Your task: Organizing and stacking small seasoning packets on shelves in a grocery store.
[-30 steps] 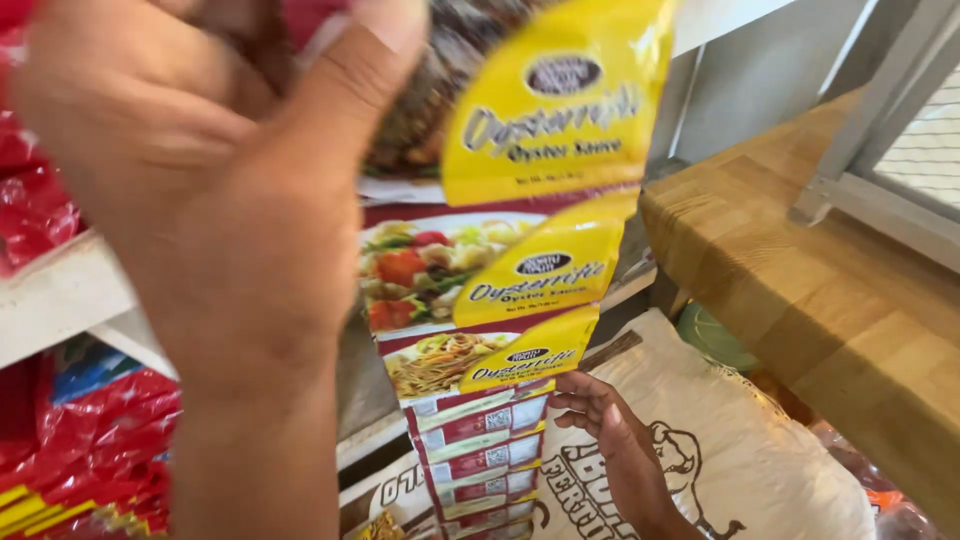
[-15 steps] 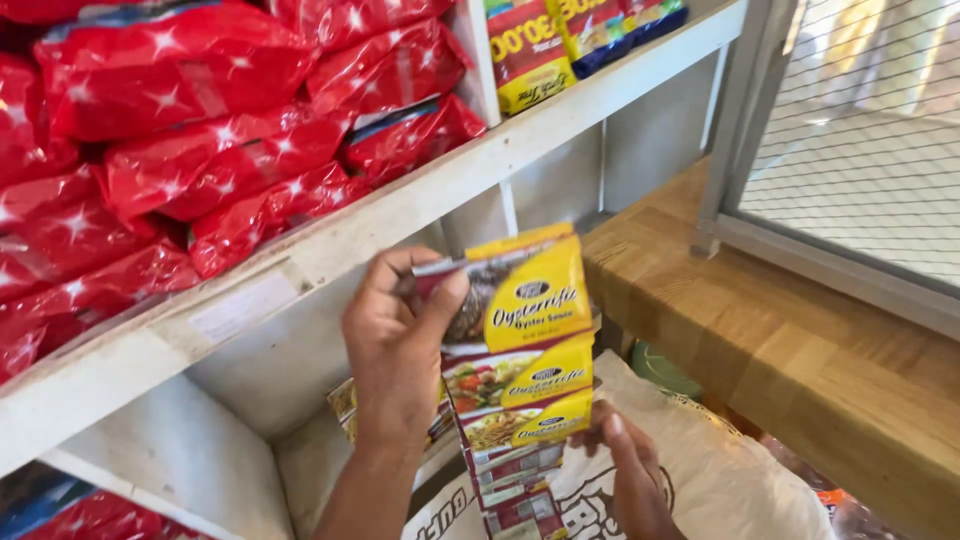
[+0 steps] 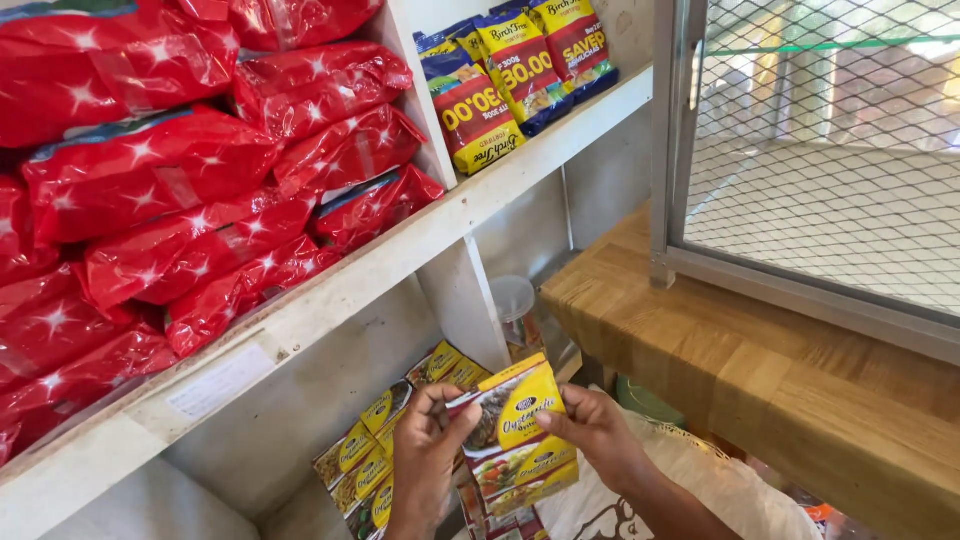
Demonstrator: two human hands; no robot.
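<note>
1. Head view: my left hand [image 3: 425, 445] and right hand [image 3: 592, 425] each have the grip pinched on a yellow sachet strip [image 3: 515, 425], held between them and hanging below.
2. More sachets [image 3: 375, 465] lie on the lower shelf just behind.
3. Red bags [image 3: 190, 180] fill the white shelf [image 3: 400, 265]; a wooden bench [image 3: 760, 370] sits right, under a mesh window [image 3: 830, 150].

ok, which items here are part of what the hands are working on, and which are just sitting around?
In hand:
- left hand
- right hand
- strip of yellow sachets, held by both
- matching sachets on lower shelf

Lying about:
- red bags
- yellow-blue packets
- wooden counter
- lidded jar
- printed sack
</note>
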